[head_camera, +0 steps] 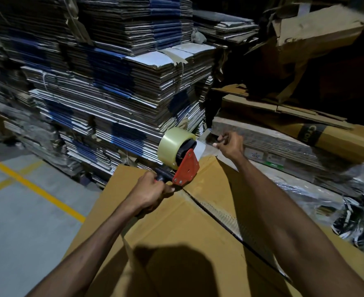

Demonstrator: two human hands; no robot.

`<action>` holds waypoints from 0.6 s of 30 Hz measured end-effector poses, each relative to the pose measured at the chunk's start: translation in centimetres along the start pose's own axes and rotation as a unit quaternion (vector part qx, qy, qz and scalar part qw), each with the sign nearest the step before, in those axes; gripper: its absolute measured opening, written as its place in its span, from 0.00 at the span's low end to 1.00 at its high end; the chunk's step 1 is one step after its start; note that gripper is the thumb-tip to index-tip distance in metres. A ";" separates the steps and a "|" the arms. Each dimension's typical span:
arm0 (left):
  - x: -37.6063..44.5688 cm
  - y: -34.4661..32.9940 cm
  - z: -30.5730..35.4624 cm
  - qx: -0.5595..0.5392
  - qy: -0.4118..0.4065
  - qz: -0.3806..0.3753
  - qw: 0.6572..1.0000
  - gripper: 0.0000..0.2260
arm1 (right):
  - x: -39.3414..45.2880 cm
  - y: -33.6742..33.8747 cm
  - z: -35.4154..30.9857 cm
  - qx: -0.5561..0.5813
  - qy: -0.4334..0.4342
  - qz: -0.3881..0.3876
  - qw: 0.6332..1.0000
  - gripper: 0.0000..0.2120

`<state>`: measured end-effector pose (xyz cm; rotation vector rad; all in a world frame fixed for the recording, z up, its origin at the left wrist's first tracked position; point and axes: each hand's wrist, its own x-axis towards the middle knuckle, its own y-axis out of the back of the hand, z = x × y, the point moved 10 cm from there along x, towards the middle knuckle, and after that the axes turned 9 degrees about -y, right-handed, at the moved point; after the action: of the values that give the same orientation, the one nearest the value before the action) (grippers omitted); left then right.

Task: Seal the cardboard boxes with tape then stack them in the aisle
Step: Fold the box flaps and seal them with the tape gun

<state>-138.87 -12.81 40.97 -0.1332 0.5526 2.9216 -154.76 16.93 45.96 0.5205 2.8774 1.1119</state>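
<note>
**Tape drawn out over the carton's far edge**

The cardboard box (pixel 176 228) fills the frame from centre to 6 o'clock, its flap seam running toward 5 o'clock. The left hand (pixel 151 192) grips the handle of the red tape dispenser (pixel 184 166) at the far edge. At 1 o'clock, the right hand (pixel 230 144) pinches the clear tape strip (pixel 200 147). Flattened cartons (pixel 104 82) stack at 11 o'clock.

This is a warehouse or packing store. Tall stacks of flattened cardboard cartons (pixel 104 82), some bundled with straps, fill the left and back, and more flattened cardboard (pixel 284 146) lies at right. The grey concrete floor (pixel 16 221) carries painted yellow lane lines (pixel 39 189).
</note>
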 end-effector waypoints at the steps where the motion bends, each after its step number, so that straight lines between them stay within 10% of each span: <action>1: 0.1 -0.1 -0.1 -0.001 0.004 0.000 1.000 0.10 | 0.2 -0.2 0.4 0.002 -0.003 -0.002 1.000 0.11; 18: 1.6 0.0 -1.5 0.050 0.006 0.009 0.999 0.12 | 1.1 -5.0 8.0 0.069 -0.202 -0.029 0.977 0.05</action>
<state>-140.38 -13.07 39.38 -0.1348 0.7047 2.9053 -156.26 18.99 36.82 0.5851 2.6018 0.7034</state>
